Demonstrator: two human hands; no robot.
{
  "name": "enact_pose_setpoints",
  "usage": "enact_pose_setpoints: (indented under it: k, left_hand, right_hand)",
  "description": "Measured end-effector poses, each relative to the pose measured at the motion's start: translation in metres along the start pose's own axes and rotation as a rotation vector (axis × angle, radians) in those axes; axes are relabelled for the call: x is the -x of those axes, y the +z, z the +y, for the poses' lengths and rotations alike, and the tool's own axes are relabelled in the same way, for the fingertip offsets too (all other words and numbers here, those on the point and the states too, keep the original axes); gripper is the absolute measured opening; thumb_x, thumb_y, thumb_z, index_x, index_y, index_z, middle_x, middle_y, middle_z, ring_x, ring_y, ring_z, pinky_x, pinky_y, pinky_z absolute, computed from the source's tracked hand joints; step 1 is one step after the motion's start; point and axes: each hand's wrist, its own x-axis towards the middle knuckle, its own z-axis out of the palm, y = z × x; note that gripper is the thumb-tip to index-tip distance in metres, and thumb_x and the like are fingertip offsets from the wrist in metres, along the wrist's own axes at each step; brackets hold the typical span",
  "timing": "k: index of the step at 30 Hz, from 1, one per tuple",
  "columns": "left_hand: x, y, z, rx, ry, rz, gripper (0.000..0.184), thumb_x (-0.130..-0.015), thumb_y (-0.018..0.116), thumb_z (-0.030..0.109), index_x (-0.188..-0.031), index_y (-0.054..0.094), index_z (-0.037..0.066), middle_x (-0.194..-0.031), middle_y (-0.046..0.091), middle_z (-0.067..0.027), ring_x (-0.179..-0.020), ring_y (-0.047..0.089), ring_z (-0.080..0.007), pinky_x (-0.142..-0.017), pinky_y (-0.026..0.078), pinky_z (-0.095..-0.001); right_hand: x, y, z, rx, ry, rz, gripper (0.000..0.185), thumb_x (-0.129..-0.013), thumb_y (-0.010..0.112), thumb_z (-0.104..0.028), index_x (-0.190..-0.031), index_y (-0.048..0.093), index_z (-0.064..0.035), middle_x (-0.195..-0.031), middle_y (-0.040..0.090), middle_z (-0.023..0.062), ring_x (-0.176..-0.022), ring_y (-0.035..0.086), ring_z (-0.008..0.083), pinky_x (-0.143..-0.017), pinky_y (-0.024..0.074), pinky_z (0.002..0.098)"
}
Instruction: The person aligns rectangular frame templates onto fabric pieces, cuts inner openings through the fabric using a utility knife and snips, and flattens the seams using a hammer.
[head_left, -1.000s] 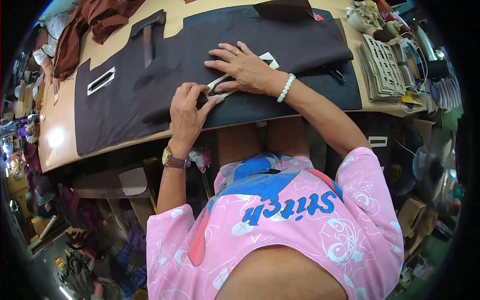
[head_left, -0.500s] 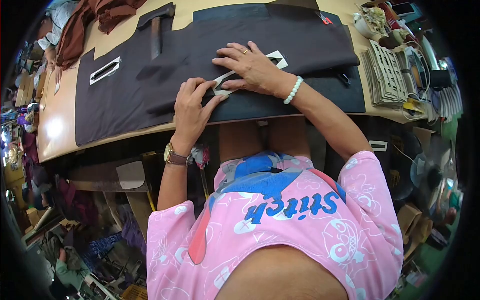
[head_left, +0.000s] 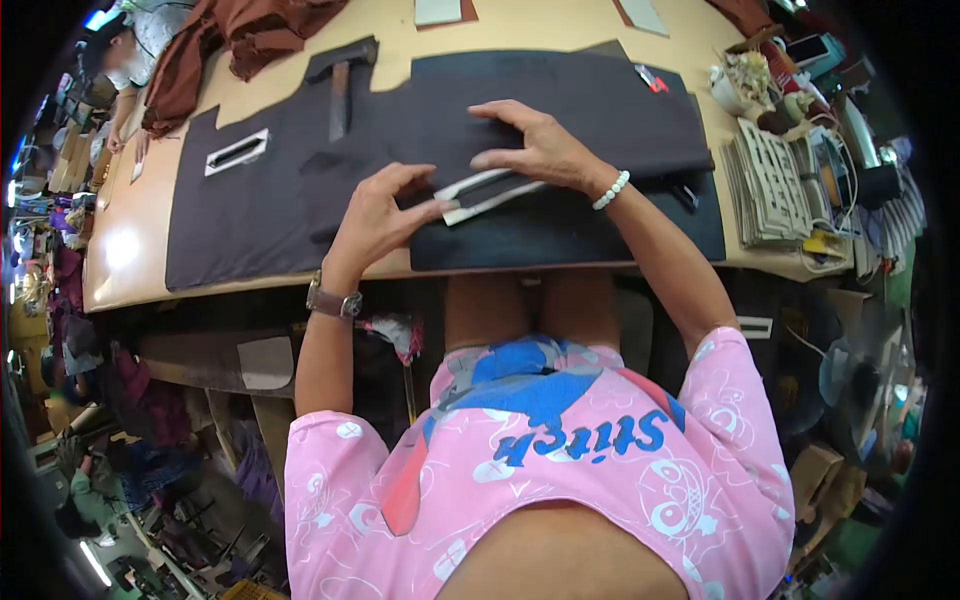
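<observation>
Dark brown fabric (head_left: 270, 215) lies across the table, its right part over a black board (head_left: 560, 235). A white slotted frame (head_left: 482, 208) rests at the fabric's near edge. My left hand (head_left: 385, 215) is at the frame's left end, thumb and fingers apart; whether the fingertips touch it is unclear. Above the frame's right part hovers my right hand (head_left: 545, 148), fingers spread and holding nothing. Another white slotted frame (head_left: 237, 153) lies flat on the fabric's left part. A hammer (head_left: 339, 100) lies behind my left hand.
Reddish-brown cloth (head_left: 270, 40) is heaped at the back left, near another person (head_left: 125, 75). Stacked pale slotted cards (head_left: 772, 185) and a white bowl (head_left: 728, 92) stand at the right. A red-tipped tool (head_left: 654, 80) lies at the back right.
My right hand has lifted off the frame and its fingers have spread. My left thumb and fingers have parted. The frame now lies less steeply tilted, and the whole view has shifted.
</observation>
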Motion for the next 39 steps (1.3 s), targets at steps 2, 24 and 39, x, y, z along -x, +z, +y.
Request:
enact_pose_setpoints:
  k: [2, 24, 39]
  left_hand:
    - [-0.029, 0.000, -0.022, -0.144, 0.080, 0.183, 0.038, -0.076, 0.072, 0.022, -0.106, 0.063, 0.000, -0.097, 0.062, -0.0132, -0.087, 0.059, -0.0288, -0.079, 0.046, -0.0349]
    - [-0.007, -0.132, -0.044, -0.118, -0.062, 0.630, 0.016, -0.084, 0.065, 0.011, -0.092, 0.067, -0.003, -0.075, 0.066, -0.0057, -0.069, 0.056, -0.0051, -0.061, 0.044, -0.0223]
    - [-0.169, -0.283, -0.216, -0.290, -0.265, 0.726, 0.043, -0.089, 0.046, 0.041, -0.091, 0.066, 0.003, -0.095, 0.064, -0.0219, -0.092, 0.061, -0.0374, -0.080, 0.047, -0.0433]
  right_hand:
    - [-0.017, -0.007, 0.016, -0.120, 0.092, 0.134, 0.053, -0.078, 0.068, -0.033, -0.120, 0.056, -0.0020, -0.120, 0.056, 0.0175, -0.110, 0.055, 0.0292, -0.095, 0.0438, 0.0358]
    - [-0.099, -0.084, 0.014, 0.704, 0.049, -0.194, 0.026, -0.074, 0.059, -0.011, -0.094, 0.064, 0.0035, -0.079, 0.065, 0.0229, -0.079, 0.064, 0.0361, -0.074, 0.0501, 0.0415]
    - [-0.242, -0.094, 0.002, -0.405, 0.498, 0.376, 0.029, -0.092, 0.049, -0.023, -0.115, 0.051, -0.0060, -0.093, 0.062, 0.0070, -0.074, 0.064, 0.0178, -0.059, 0.0537, 0.0320]
